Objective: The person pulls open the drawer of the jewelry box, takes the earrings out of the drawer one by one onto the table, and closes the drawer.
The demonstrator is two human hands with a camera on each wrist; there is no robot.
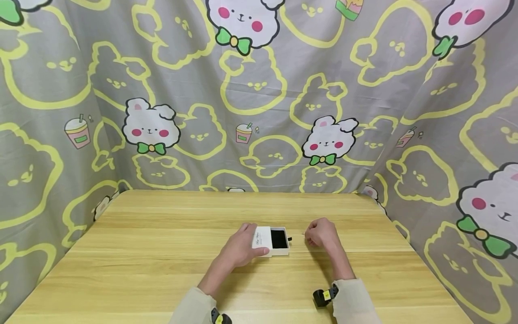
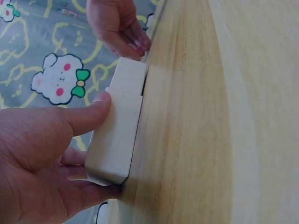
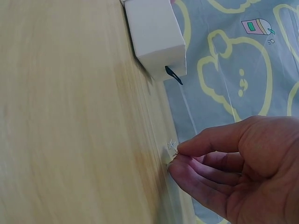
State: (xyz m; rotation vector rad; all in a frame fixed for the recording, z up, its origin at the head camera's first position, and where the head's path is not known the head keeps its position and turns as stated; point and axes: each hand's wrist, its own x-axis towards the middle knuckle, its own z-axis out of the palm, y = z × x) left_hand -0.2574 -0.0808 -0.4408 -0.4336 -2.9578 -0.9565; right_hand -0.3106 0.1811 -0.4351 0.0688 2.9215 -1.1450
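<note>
A small white slide-out jewelry box (image 1: pixel 262 235) lies on the table, its drawer (image 1: pixel 287 251) pulled part way out to the right. Black padding (image 1: pixel 279 239) lines the drawer, and a short black pull tab (image 3: pixel 174 74) sticks out of its end. My left hand (image 1: pixel 241 246) grips the box's sleeve, thumb along the near side and fingers at the far side and end. Just right of the drawer, my right hand (image 1: pixel 322 234) pinches a tiny star-shaped trinket (image 3: pixel 171 144) between thumb and fingertips, close above the table. Its exact kind is too small to tell.
The wooden table (image 1: pixel 162 270) reaches back to a grey curtain (image 1: pixel 267 148) with rabbit prints, which also hangs at both sides. A black wrist camera (image 1: pixel 323 297) sits at the right sleeve, and another (image 1: pixel 220 317) at the left.
</note>
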